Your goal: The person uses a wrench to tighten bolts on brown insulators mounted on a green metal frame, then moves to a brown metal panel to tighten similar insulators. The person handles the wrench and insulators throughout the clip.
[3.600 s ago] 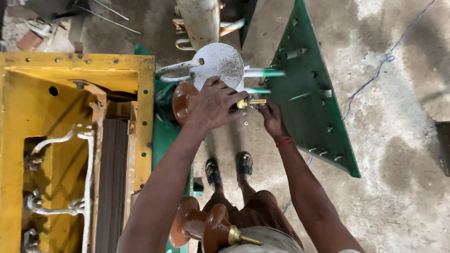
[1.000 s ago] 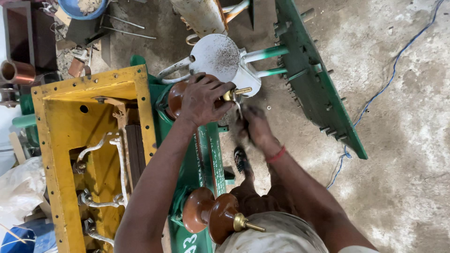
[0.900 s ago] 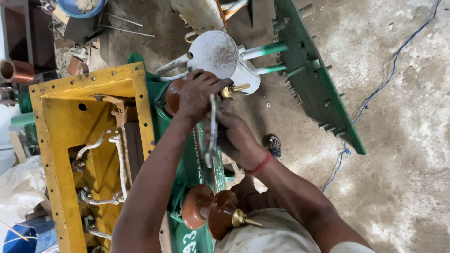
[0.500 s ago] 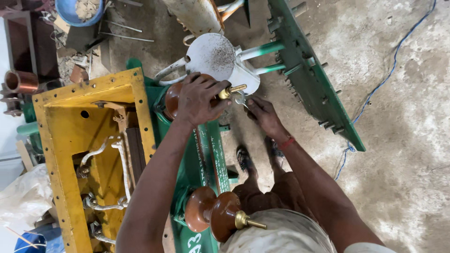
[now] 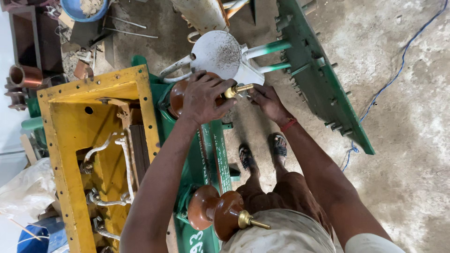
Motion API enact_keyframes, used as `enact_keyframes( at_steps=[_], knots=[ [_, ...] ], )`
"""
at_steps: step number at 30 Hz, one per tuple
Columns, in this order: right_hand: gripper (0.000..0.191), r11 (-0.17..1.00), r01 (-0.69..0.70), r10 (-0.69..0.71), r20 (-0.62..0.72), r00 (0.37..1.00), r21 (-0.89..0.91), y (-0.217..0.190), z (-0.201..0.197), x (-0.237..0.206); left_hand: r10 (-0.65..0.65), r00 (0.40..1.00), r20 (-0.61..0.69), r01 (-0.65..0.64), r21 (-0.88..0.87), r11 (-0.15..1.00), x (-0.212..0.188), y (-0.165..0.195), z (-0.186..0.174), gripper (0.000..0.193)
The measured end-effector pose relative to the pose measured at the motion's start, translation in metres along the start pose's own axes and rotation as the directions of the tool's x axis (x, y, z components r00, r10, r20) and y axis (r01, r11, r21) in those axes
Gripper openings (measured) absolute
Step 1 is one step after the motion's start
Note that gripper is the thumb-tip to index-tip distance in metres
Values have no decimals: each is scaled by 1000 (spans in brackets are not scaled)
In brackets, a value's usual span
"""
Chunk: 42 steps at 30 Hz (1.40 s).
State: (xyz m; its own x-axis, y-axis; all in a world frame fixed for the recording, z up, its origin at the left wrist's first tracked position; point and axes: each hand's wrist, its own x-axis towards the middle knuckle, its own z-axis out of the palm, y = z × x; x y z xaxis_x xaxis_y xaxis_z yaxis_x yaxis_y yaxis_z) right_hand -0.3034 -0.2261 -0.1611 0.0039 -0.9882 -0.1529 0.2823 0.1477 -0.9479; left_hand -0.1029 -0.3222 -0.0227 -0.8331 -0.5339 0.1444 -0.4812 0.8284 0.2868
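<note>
Brown glazed ceramic, ribbed and round, fills the person's left hand (image 5: 202, 96): it is a porcelain insulator bushing (image 5: 177, 96) mounted on the side of a green metal tank (image 5: 213, 150), and the hand is clamped over its top, fingers spread and curled around it. A brass stud (image 5: 239, 89) sticks out of the bushing toward the right, just past the left fingertips. The right hand (image 5: 266, 100) meets the tip of that stud, fingers pinched together at its end; whether they grip a nut or only the stud itself cannot be told. A red band (image 5: 288, 124) circles the right wrist. Lower in the view, close to the person's body, a second brown bushing (image 5: 215, 212) with its own brass stud projects from the same green tank. To the left, the tank's open yellow-painted interior (image 5: 63, 154) shows pale metal leads (image 5: 110, 145) curving inside it. Above the hands sits a white round conservator drum (image 5: 215, 54) on green pipes, and to the right a green flanged lid (image 5: 323, 79) lies tilted on the concrete floor (image 5: 412, 140). A blue cable (image 5: 398, 61) trails across the floor. The person's sandalled feet (image 5: 262, 150) stand below the right hand.
</note>
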Motion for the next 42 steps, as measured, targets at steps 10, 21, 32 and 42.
enact_keyframes(
  at_steps=[10, 21, 32, 42],
  knots=[
    [29, 938, -325, 343, -198, 918, 118, -40, 47, -26, 11, 1000, -22, -12, -23, 1000, -2, -6, 2, 51],
    [26, 689, -441, 514, 41, 857, 575, -83, 82, -75, 20, 999, -43, -19, 16, 1000, -3, -7, 7, 46],
    [30, 748, 507, -446, 242, 862, -428, -31, -27, 21, -21, 1000, 20, 21, -25, 999, -1, -2, 2, 51],
    [15, 335, 579, -429, 427, 796, -743, -45, -41, 50, -4, 1000, 7, 4, -21, 1000, -2, -7, 5, 51]
  ],
)
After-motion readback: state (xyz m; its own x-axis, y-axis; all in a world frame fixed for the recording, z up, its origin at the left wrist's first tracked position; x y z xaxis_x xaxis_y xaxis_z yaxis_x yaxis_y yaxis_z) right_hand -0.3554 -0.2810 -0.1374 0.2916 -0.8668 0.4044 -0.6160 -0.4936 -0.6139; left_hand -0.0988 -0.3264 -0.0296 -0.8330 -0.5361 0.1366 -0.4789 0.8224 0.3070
